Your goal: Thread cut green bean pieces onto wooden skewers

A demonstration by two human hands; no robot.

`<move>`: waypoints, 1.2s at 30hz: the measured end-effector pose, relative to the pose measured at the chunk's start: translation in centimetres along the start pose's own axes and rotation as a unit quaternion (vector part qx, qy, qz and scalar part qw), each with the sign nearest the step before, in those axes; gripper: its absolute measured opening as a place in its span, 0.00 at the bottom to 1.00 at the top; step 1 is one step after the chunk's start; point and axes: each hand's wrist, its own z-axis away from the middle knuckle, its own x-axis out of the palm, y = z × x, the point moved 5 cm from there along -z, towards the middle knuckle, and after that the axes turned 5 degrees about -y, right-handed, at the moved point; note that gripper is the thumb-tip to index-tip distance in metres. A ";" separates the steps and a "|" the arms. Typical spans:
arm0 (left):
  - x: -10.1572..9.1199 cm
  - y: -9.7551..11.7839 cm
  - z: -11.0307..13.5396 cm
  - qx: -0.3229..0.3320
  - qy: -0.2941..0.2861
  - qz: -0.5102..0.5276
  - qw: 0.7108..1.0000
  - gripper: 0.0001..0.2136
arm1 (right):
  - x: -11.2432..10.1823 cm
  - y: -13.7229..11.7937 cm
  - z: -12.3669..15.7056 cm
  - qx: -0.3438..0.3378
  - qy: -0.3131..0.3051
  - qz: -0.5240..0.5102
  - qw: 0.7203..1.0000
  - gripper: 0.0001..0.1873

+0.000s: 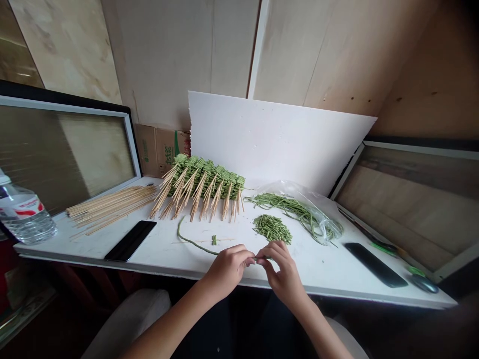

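Near the front edge of the white table (168, 249), my left hand (231, 267) pinches a long green bean (196, 244) whose free length curves away to the left. Close beside it, my right hand (282, 269) is closed on the same bean's end. Just beyond my left hand, short bean pieces (214, 240) sit on a thin bamboo skewer (226, 240). A heap of cut bean pieces (272, 228) lies past my right hand. Behind it, whole long beans (288, 204) rest partly inside a clear plastic bag (318, 209).
Skewered beans (209, 174) are stacked at the back, their sticks pointing toward me. Bare skewers (116, 202), a black phone (130, 241) and a water bottle (24, 209) occupy the left. On the right lie a dark flat object (375, 264) and a computer mouse (424, 282).
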 end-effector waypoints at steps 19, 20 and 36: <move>0.7 -0.6 -0.3 -0.024 0.006 0.266 0.964 0.12 | 3.6 1.4 1.1 0.200 -0.013 -0.439 0.876 0.18; 0.7 -0.8 -0.3 -0.029 0.007 0.276 0.961 0.12 | 3.8 1.2 1.2 0.207 -0.015 -0.459 0.864 0.19; -0.6 -2.3 -0.6 -0.048 0.033 0.136 0.989 0.12 | -0.1 11.1 2.9 0.219 0.053 0.106 0.969 0.17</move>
